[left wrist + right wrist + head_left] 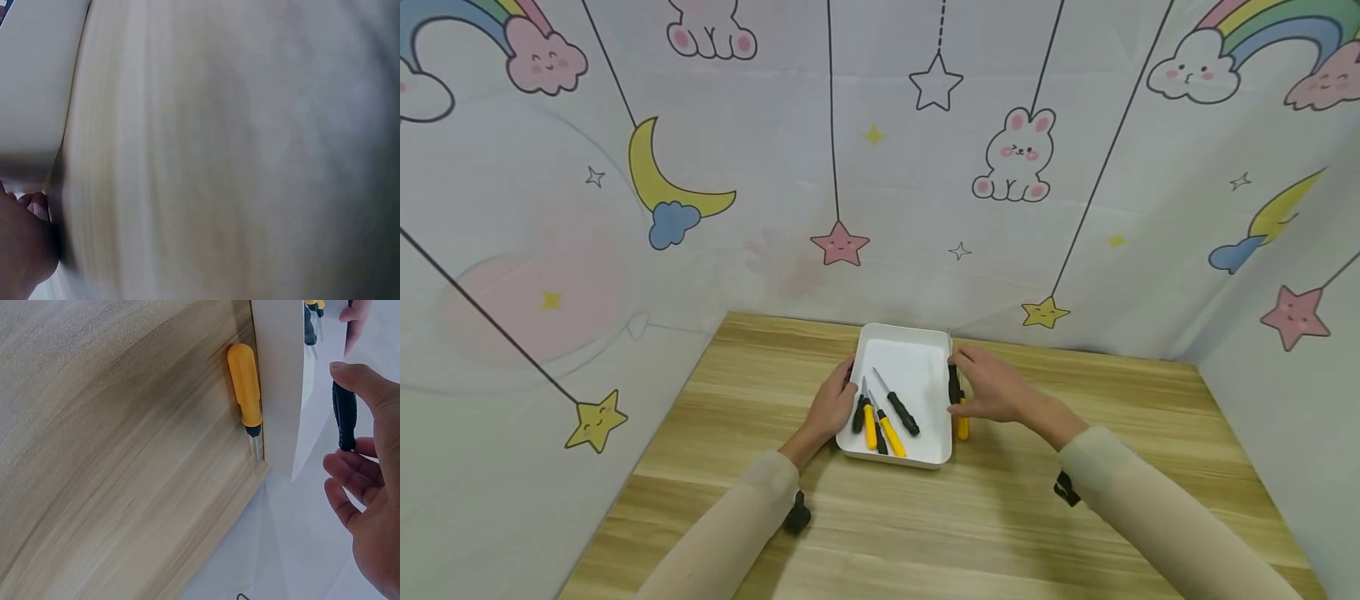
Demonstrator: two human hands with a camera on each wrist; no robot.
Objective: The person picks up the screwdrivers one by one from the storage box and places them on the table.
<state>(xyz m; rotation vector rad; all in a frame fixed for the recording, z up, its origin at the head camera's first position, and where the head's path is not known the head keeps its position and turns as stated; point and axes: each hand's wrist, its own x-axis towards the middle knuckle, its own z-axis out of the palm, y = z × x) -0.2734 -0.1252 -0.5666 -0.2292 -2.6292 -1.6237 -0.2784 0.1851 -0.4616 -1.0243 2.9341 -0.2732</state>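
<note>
A white tray (917, 354) stands near the table's far edge. My left hand (831, 404) holds it by its left wall, thumb at the rim; only part of that hand (25, 244) appears in the left wrist view. At the tray's right side, my right hand (992, 385) pinches a black-handled screwdriver (345, 415) between thumb and fingers, above the rim. Close along the tray's outer right wall, a yellow-handled screwdriver (245, 384) lies on the table. Inside the tray are several screwdrivers, including a black one (903, 414) and a yellow one (891, 435), mostly towards the near left.
The wooden table (1000, 517) extends around the tray on both sides and in front. A white curtain (895, 183) printed with stars, moons and rabbits hangs behind it and along both sides.
</note>
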